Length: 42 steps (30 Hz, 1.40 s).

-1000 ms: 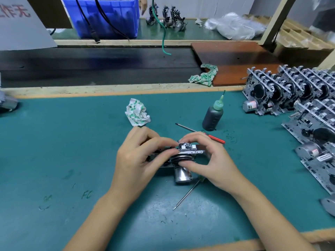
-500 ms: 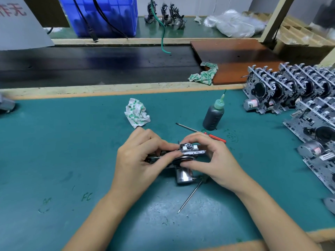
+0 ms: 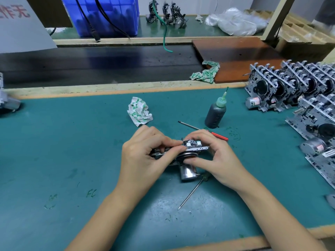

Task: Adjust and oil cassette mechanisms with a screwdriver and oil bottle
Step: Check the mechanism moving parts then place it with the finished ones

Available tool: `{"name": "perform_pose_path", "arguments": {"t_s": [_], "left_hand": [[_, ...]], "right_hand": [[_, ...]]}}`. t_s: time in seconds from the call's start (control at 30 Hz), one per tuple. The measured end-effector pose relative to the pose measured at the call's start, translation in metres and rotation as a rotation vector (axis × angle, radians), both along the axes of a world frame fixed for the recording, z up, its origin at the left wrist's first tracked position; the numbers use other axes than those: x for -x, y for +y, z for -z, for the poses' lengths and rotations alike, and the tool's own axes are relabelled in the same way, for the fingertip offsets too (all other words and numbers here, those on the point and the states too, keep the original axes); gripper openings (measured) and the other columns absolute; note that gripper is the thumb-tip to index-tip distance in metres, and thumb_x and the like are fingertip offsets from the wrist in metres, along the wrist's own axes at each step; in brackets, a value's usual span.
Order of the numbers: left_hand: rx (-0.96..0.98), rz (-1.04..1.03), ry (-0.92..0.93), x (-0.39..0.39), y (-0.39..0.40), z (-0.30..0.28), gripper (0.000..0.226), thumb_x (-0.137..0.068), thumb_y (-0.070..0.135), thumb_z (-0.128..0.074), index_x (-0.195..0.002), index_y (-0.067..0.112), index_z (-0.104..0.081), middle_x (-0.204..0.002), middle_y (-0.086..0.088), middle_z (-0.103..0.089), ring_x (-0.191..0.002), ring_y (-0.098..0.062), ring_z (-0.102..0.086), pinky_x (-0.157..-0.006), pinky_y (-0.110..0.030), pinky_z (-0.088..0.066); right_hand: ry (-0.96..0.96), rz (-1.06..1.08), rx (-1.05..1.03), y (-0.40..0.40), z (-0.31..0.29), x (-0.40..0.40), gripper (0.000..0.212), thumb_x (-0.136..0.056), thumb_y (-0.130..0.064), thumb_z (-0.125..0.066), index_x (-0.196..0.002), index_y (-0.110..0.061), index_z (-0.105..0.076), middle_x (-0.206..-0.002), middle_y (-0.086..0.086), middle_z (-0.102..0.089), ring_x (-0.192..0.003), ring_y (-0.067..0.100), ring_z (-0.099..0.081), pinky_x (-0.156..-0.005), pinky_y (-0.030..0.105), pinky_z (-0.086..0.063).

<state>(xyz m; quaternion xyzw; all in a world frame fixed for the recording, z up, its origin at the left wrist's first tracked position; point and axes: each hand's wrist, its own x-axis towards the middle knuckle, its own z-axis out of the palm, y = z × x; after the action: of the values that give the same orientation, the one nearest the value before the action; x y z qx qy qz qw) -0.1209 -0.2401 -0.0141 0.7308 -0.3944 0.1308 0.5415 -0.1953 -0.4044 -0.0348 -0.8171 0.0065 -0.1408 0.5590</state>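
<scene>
Little moved since earlier frame: both hands still clasp cassette mechanism [image 3: 192, 151], same grip. Green worktop [image 3: 63, 142]; mechanism stacks [image 3: 299, 91] along right edge. Left hand [image 3: 145, 156], fingers curled, pinches mechanism's left side; right hand [image 3: 215, 160] wraps its right side, mid-worktop. Oil bottle [image 3: 215, 113] upright toward far edge; red-handled screwdriver [image 3: 203, 130] just beside it; second screwdriver [image 3: 192, 192] under right hand.

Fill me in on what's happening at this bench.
A person holds one cassette mechanism in both hands, left hand and right hand gripping it just above the green mat. The oil bottle stands untouched behind, a red-handled screwdriver beside it. More mechanisms are stacked at the right.
</scene>
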Motion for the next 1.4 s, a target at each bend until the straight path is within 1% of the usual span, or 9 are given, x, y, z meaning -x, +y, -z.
{"name": "perform_pose_path", "arguments": {"t_s": [0.13, 0.23, 0.33, 0.63, 0.77, 0.87, 0.97, 1.1, 1.4], "left_hand": [[0.002, -0.005, 0.021, 0.0, 0.0, 0.0, 0.011, -0.073, 0.024, -0.077, -0.078, 0.028, -0.069, -0.065, 0.011, -0.057, -0.064, -0.011, -0.05, -0.062, -0.021, -0.04], [0.0, 0.001, 0.032, -0.001, 0.0, 0.0, 0.011, -0.073, 0.024, -0.077, -0.078, 0.029, -0.068, -0.065, 0.011, -0.057, -0.065, -0.01, -0.049, -0.062, -0.02, -0.039], [0.006, -0.002, 0.031, -0.001, 0.0, 0.0, 0.011, -0.073, 0.025, -0.076, -0.078, 0.029, -0.068, -0.064, 0.007, -0.058, -0.065, -0.01, -0.049, -0.062, -0.021, -0.04], [0.0, 0.003, 0.029, -0.001, -0.001, 0.0, 0.008, -0.074, 0.025, -0.075, -0.078, 0.028, -0.069, -0.065, 0.01, -0.058, -0.065, -0.009, -0.049, -0.063, -0.019, -0.039], [0.009, 0.016, 0.043, -0.001, 0.0, 0.0, 0.008, -0.073, 0.026, -0.076, -0.078, 0.028, -0.069, -0.065, 0.012, -0.057, -0.065, -0.007, -0.049, -0.063, -0.017, -0.038], [0.001, 0.016, 0.053, -0.002, 0.0, 0.0, 0.008, -0.073, 0.027, -0.075, -0.078, 0.029, -0.069, -0.064, 0.012, -0.057, -0.065, -0.005, -0.048, -0.063, -0.016, -0.037], [-0.011, 0.014, 0.064, -0.003, 0.0, -0.001, 0.008, -0.072, 0.026, -0.076, -0.077, 0.028, -0.07, -0.063, 0.012, -0.056, -0.064, -0.005, -0.047, -0.063, -0.017, -0.037], [-0.007, 0.017, 0.071, -0.001, 0.0, -0.002, 0.008, -0.072, 0.027, -0.076, -0.076, 0.029, -0.069, -0.064, 0.018, -0.055, -0.064, -0.006, -0.048, -0.063, -0.016, -0.037], [-0.009, 0.022, 0.064, -0.001, -0.001, -0.002, 0.009, -0.073, 0.025, -0.075, -0.078, 0.029, -0.069, -0.064, 0.012, -0.057, -0.064, -0.005, -0.048, -0.064, -0.014, -0.036]], "right_hand": [[-0.003, 0.036, 0.055, 0.001, 0.002, 0.004, 0.033, -0.07, -0.031, -0.077, -0.099, -0.035, -0.062, -0.1, -0.02, -0.061, -0.103, 0.006, -0.057, -0.092, 0.018, -0.041], [-0.089, 0.185, 0.41, -0.005, 0.007, 0.014, 0.036, -0.073, -0.049, -0.066, -0.097, -0.023, -0.068, -0.096, -0.02, -0.062, -0.098, 0.005, -0.053, -0.089, 0.026, -0.043], [-0.195, 0.291, 0.701, -0.007, 0.011, 0.019, 0.041, -0.076, -0.05, -0.063, -0.083, -0.01, -0.07, -0.085, -0.009, -0.066, -0.089, 0.014, -0.054, -0.08, 0.031, -0.045], [-0.188, 0.317, 0.767, -0.005, 0.009, 0.017, 0.038, -0.076, -0.047, -0.061, -0.075, -0.011, -0.072, -0.081, -0.009, -0.068, -0.086, 0.018, -0.059, -0.076, 0.034, -0.047], [-0.084, 0.324, 0.575, 0.0, 0.005, 0.016, 0.039, -0.069, -0.048, -0.072, -0.091, -0.016, -0.071, -0.088, -0.018, -0.062, -0.096, 0.009, -0.054, -0.085, 0.034, -0.046], [0.017, 0.271, 0.329, 0.001, 0.002, 0.011, 0.054, -0.064, -0.036, -0.084, -0.113, -0.033, -0.063, -0.102, -0.027, -0.059, -0.108, -0.001, -0.049, -0.097, 0.022, -0.036], [0.042, 0.175, 0.178, 0.003, -0.003, 0.005, 0.05, -0.063, -0.025, -0.086, -0.105, -0.038, -0.063, -0.106, -0.022, -0.062, -0.112, 0.0, -0.051, -0.095, 0.01, -0.033], [0.06, 0.067, 0.065, 0.002, -0.006, 0.001, 0.041, -0.065, -0.013, -0.085, -0.097, -0.029, -0.065, -0.107, -0.011, -0.066, -0.109, 0.006, -0.056, -0.099, 0.025, -0.04], [0.078, 0.042, -0.034, 0.0, -0.004, -0.001, 0.03, -0.065, -0.023, -0.078, -0.092, -0.029, -0.067, -0.091, -0.016, -0.068, -0.094, 0.004, -0.061, -0.087, 0.017, -0.042]]}}
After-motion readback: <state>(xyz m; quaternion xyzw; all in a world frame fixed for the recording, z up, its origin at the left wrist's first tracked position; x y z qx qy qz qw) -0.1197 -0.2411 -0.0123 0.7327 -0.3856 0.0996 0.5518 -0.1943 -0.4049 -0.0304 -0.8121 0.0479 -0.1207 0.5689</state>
